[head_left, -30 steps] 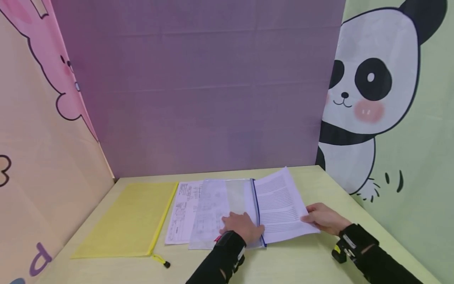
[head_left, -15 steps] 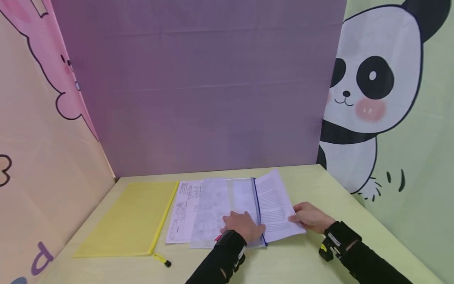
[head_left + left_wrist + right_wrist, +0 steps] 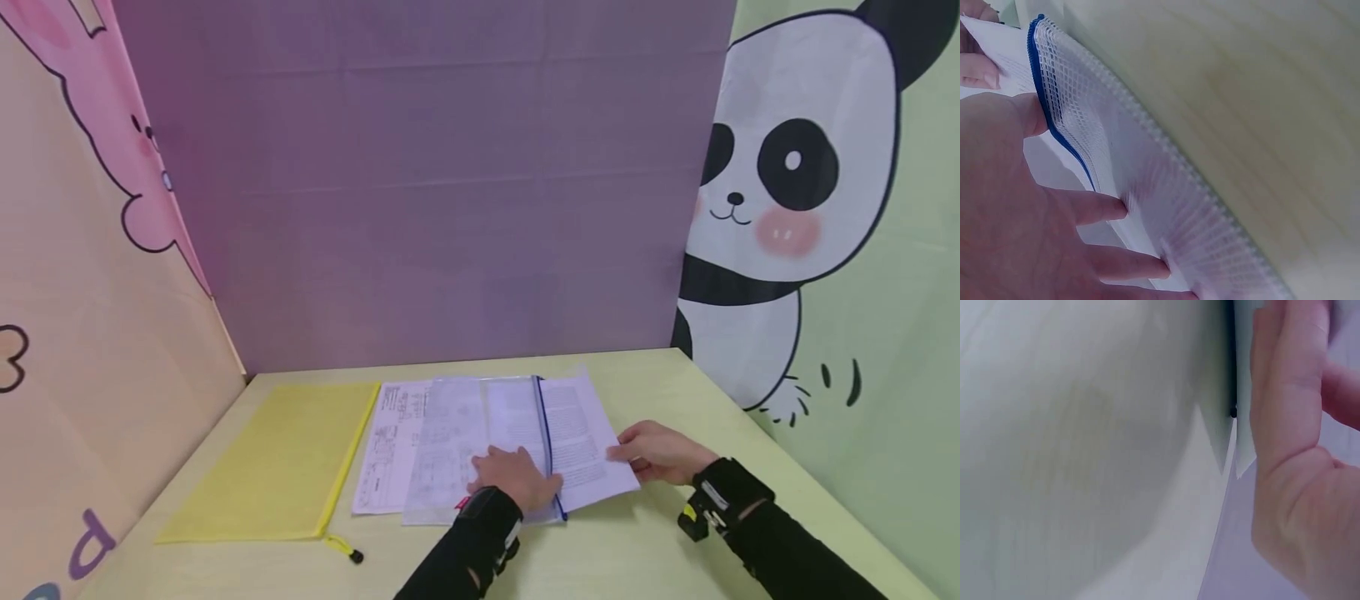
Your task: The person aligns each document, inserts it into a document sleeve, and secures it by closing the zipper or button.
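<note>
A clear zip pouch [image 3: 442, 467] with a mesh weave and a blue zipper edge [image 3: 547, 433] lies in the middle of the table. My left hand [image 3: 513, 478] rests on it with fingers spread, the thumb at the zipper edge. In the left wrist view the left fingers [image 3: 1104, 206] press along the pouch's surface. Printed paper [image 3: 585, 450] runs from inside the pouch out past the zipper on the right. My right hand [image 3: 663, 452] pinches its outer edge between thumb and fingers. In the right wrist view the right hand [image 3: 1291, 425] is beside the paper's edge, the fingertips partly cut off.
Another printed sheet [image 3: 386, 450] lies partly beneath the pouch's left side. Farther left, a yellow zip pouch [image 3: 262, 467] lies flat, its cord with a black end [image 3: 356, 556] pointing toward me. A purple wall [image 3: 450, 192] stands behind the pale wooden table [image 3: 637, 567].
My right hand has moved left, sliding the paper farther into the clear pouch, and less of it shows past the zipper. My left hand has stayed on the pouch.
</note>
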Motion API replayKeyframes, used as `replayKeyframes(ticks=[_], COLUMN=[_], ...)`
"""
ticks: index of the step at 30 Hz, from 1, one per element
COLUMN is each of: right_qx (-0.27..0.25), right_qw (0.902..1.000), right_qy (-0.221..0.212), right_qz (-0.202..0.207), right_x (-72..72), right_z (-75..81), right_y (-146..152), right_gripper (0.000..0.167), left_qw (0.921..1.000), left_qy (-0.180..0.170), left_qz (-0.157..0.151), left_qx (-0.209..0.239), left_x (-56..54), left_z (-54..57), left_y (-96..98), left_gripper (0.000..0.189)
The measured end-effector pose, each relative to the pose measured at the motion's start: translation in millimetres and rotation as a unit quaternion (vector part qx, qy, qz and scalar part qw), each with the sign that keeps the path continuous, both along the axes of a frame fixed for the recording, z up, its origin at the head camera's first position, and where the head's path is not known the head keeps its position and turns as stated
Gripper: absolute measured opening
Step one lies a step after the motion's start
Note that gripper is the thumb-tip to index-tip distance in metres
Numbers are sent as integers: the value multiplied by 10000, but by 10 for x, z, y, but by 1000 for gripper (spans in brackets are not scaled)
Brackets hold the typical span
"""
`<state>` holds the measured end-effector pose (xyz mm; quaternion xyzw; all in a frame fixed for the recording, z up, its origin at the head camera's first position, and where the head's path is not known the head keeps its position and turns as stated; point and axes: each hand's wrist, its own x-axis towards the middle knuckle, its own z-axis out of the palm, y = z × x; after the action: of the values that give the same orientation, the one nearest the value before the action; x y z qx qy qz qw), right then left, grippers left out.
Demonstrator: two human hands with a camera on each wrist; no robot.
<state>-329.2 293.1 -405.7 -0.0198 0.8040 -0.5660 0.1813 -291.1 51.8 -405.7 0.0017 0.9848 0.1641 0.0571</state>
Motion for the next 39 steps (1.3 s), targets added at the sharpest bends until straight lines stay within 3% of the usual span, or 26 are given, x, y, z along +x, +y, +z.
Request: replayKeyframes(ticks=[6,22,32,39], right_qx=[2,394,471,561], right_qw=[10000,9987,9984,9980], right_qy=[-37,316,310,249], right_qz=[-84,-35,-62,-146], right_x=[38,-32,-112,-123], right_z=[62,-59,-54,-127], right_y=[33,-156,-329,-283], right_gripper=[16,12,8,9], left_qw=[10000,10000,9996,9987], left_qy=[-69,43,-29,43], left_qz=[52,16,141,195], left_qx=[13,64,-246,-477], left_x=[-3,-16,-83,-58], left_z=[3,-53,-79,-66], left_y=[12,24,50,99], left_gripper=[77,77,79,82])
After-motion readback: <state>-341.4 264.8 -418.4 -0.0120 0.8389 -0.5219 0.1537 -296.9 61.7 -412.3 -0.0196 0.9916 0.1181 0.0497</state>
